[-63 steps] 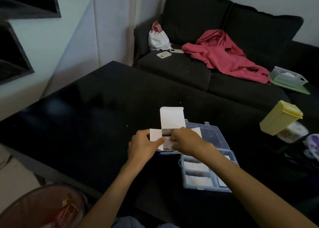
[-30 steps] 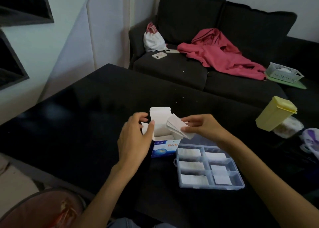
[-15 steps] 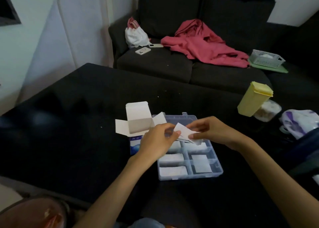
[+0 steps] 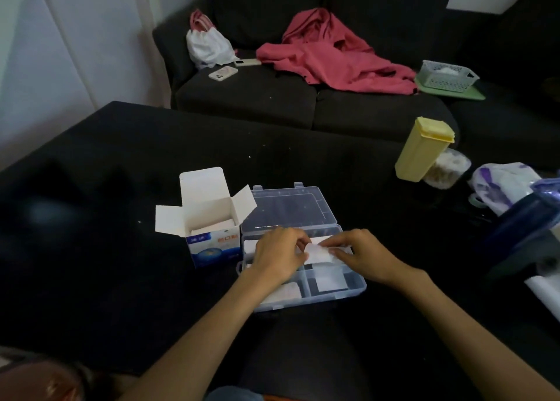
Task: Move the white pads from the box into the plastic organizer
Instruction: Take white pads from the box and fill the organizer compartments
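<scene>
White pads (image 4: 318, 253) are pinched between the person's two hands over the clear plastic organizer (image 4: 339, 291), which lies with its hinged lid (image 4: 291, 205) folded back flat on the black tabletop (image 4: 91, 264). The left hand (image 4: 278, 256) curls its fingers round the left end of the small stack, and the right hand (image 4: 362, 253) grips the right end between thumb and fingertips, so the pads sit just above the organizer's rear compartments. More white pads lie in the compartments nearer the person, one at the front right (image 4: 328, 281) and one at the front left, partly hidden by the left forearm. Touching the organizer's left side stands the white and blue cardboard box (image 4: 212, 240), upright with its flaps spread open and further pads showing inside. Farther right on the tabletop stand a pale yellow lidded plastic container (image 4: 422, 150) and, just beside it, a clear tub (image 4: 448, 168). Behind the tabletop a dark sofa (image 4: 272, 97) carries a crumpled pink garment (image 4: 327, 55), a white bag (image 4: 206, 44), a phone (image 4: 222, 73) and a white slotted basket (image 4: 447, 76).
</scene>
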Available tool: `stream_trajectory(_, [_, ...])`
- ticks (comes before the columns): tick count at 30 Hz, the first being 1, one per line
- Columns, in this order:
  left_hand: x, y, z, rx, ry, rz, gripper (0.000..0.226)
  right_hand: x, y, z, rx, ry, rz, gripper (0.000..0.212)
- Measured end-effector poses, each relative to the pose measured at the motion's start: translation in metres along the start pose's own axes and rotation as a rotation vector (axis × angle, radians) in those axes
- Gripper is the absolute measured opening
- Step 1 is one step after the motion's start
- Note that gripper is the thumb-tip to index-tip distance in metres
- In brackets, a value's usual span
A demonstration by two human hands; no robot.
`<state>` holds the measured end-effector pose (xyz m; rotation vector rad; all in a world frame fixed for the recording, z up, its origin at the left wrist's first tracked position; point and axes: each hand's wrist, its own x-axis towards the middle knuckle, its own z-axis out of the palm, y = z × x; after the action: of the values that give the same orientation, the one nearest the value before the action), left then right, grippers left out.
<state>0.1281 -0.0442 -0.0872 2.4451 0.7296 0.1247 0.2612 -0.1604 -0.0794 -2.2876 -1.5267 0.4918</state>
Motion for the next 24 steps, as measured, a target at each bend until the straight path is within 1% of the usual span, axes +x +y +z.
stream_trajectory(3, [-0.005, 0.005, -0.002, 0.158, 0.069, 0.157, 0.029, 0.002, 0.005, 0.005, -0.055, -0.022, -0.028, 0.029])
stream_trajectory(6, [-0.010, 0.012, -0.007, 0.310, 0.076, 0.272, 0.032, 0.007, 0.005, 0.004, -0.061, -0.076, -0.036, 0.030])
stream_trajectory(8, [-0.011, 0.015, -0.009, 0.429, 0.059, 0.309, 0.034, 0.011, 0.004, 0.003, -0.078, -0.117, -0.046, 0.030])
stream_trajectory(11, [-0.012, 0.016, -0.009, 0.541, 0.016, 0.313, 0.035, 0.014, 0.003, 0.002, -0.065, -0.166, -0.036, 0.029])
stream_trajectory(15, [-0.013, 0.011, -0.004, 0.673, 0.005, 0.390, 0.032, 0.020, 0.003, -0.002, -0.055, -0.199, 0.029, 0.018])
stream_trajectory(17, [-0.013, 0.007, 0.001, 0.694, 0.005, 0.410, 0.032, 0.023, 0.001, -0.004, -0.099, -0.203, 0.048, 0.016])
stream_trajectory(21, [-0.016, 0.006, 0.005, 0.655, 0.014, 0.431, 0.036, 0.026, -0.002, -0.005, -0.217, -0.229, 0.009, 0.023])
stream_trajectory(24, [-0.015, 0.006, 0.004, 0.633, 0.000, 0.411, 0.037, 0.026, -0.002, -0.005, -0.319, -0.186, 0.013, 0.024])
